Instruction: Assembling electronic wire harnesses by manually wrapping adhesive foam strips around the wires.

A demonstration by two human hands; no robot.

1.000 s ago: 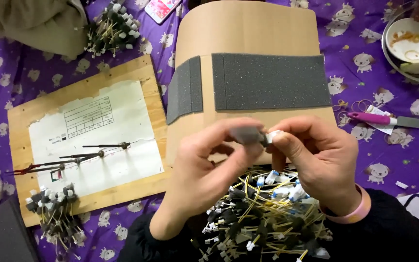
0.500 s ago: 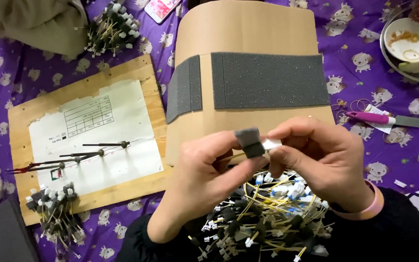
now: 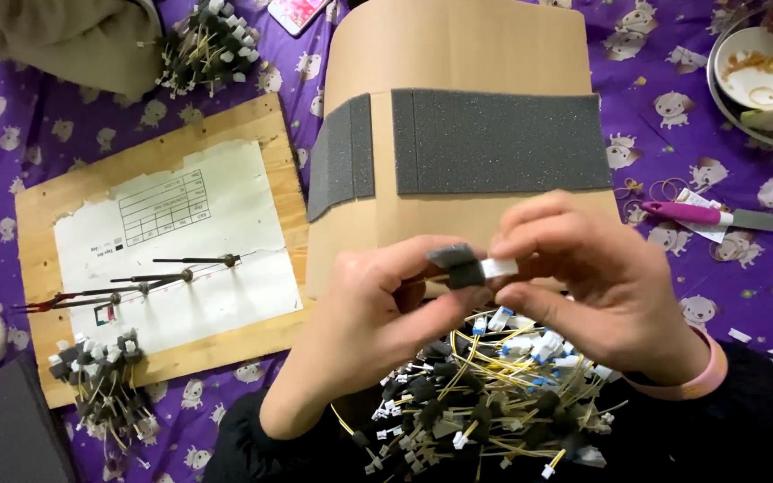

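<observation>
My left hand (image 3: 369,322) pinches a small dark grey foam piece (image 3: 458,264) wrapped around a thin wire. My right hand (image 3: 583,277) grips the white plastic connector (image 3: 498,266) at the end of that same wire, right beside the foam. Both hands hover above a pile of yellow wires with white connectors and grey foam bits (image 3: 485,394) in my lap. Behind the hands lies a cardboard sheet (image 3: 458,45) bearing two dark grey foam strips (image 3: 503,139).
A wooden board (image 3: 163,143) with a paper sheet and metal pins lies at left, a finished wire bundle (image 3: 100,385) at its lower corner and another bundle (image 3: 208,45) above. A pink-handled knife (image 3: 717,217) and a bowl (image 3: 758,67) sit at right on purple cloth.
Both hands stayed in front of the cardboard; the foam piece has been turned and pressed around the wire next to the white connector.
</observation>
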